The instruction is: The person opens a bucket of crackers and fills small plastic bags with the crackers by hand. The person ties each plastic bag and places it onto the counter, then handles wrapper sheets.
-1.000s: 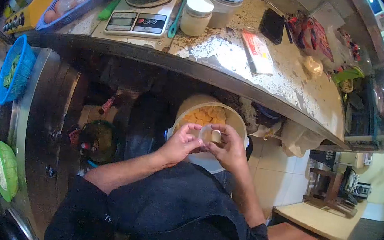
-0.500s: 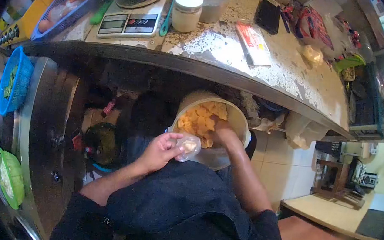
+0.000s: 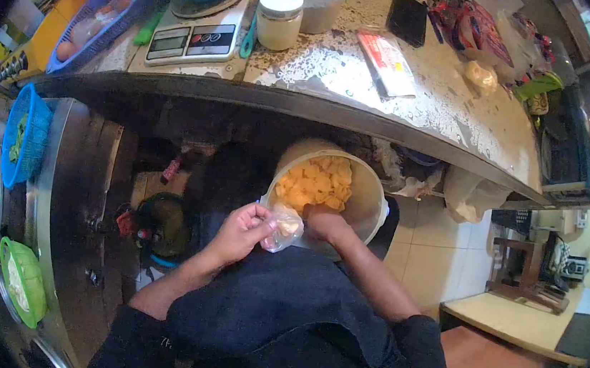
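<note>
A round, pale plastic tub [image 3: 373,192] holds many yellow-orange flat, irregular pieces [image 3: 313,182]; I cannot make out their exact kind. At the tub's near left rim, my left hand [image 3: 241,232] pinches a small clear plastic bag [image 3: 282,239] between thumb and fingers. A few pale yellow pieces show inside the bag and at its mouth. My right hand [image 3: 326,225] is over the near part of the tub, right beside the bag. Its fingers look curled, and their tips and anything in them are hidden.
Above the tub runs a worn counter edge [image 3: 304,100]. On the counter are a kitchen scale [image 3: 195,43], a white-lidded jar [image 3: 278,28], a red-and-white packet [image 3: 387,64] and a black phone [image 3: 407,20]. Blue [image 3: 34,146] and green [image 3: 24,285] baskets stand at left.
My right hand has drawn back from among the pieces toward the near left side of the tub, close to the bag. My left hand still holds the bag. The whole view has shifted slightly.
</note>
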A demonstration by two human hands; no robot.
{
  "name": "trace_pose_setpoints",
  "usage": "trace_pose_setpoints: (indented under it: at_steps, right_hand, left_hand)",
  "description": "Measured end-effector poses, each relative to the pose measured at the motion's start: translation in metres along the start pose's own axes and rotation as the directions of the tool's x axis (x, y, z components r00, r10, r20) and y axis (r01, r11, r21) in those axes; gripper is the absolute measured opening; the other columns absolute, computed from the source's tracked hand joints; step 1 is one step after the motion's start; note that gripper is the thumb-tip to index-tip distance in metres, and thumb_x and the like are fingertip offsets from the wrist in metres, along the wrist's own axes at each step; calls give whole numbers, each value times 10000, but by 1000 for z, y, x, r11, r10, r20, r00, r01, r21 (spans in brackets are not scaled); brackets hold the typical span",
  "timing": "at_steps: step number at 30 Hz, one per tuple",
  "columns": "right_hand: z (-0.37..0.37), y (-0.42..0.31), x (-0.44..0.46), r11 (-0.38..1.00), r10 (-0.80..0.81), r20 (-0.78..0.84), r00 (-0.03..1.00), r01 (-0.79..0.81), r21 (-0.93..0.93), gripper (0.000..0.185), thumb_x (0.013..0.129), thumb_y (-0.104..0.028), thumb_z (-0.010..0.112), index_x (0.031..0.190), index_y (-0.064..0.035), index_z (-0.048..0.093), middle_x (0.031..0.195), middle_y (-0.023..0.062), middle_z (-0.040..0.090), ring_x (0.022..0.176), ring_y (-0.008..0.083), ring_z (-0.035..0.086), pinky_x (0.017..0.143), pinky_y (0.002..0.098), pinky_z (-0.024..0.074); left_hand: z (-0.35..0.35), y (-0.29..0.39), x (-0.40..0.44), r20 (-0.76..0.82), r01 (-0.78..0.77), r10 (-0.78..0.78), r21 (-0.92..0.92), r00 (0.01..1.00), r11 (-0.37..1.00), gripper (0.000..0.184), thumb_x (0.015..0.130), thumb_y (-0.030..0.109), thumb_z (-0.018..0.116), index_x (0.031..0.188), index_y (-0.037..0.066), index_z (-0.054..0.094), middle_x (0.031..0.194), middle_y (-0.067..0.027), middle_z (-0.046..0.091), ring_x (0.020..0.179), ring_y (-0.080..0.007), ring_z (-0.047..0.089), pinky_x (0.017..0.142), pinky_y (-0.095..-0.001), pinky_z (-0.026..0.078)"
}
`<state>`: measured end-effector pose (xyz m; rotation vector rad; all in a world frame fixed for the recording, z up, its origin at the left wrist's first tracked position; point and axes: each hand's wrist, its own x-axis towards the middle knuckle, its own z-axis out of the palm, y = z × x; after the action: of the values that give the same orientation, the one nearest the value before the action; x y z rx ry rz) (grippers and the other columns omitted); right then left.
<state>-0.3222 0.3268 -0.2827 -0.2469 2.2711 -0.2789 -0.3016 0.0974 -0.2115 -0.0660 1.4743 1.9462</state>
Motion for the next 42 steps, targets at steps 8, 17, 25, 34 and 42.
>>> trace_pose_setpoints:
  at_steps: [8,17,25,34,42]
  right_hand:
    - [-51,24,-85,-88,139,-229,963,242,966,311,881,-65,492,1189,-26,511,1054,133,634,820,227,650,584,318,549]
    - [-74,7,-136,-455,-29,-293,956,248,855,356,918,-136,537,1250,-34,458,1046,111,623,826,194,640,544,287,525]
    - [-66,-1,-127,-376,-47,-275,960,238,895,385,903,-143,567,1260,-30,478,1119,115,616,845,164,651,563,280,530]
    - [-60,-11,-123,221,173,-482,859,443,869,374,912,-111,585,1257,-12,478,1117,99,611,893,158,635,629,277,550]
    - [-65,-12,-124,-180,120,-366,923,382,906,426,932,-86,529,1329,-1,398,1226,140,562,995,207,619,760,319,540]
  left_hand:
    - [14,8,6,40,-31,30,14,999,999,126,946,113,561,1010,23,502,841,-49,634,738,-102,612,711,-243,491]
    - [41,4,33,182,39,-19,-103,983,994,141,974,124,503,1073,40,447,921,-61,604,868,-138,618,818,-307,522]
    - [48,-1,40,152,115,-69,-319,986,941,170,983,133,479,1123,66,411,1093,-105,550,959,-194,619,882,-358,534]
    - [48,0,39,148,118,-71,-338,986,934,211,975,124,500,1145,64,391,1078,-128,566,954,-209,629,861,-352,539]
    - [46,-4,41,136,97,-54,-334,989,938,203,976,128,498,1141,76,393,1043,-126,585,954,-209,630,847,-351,540]
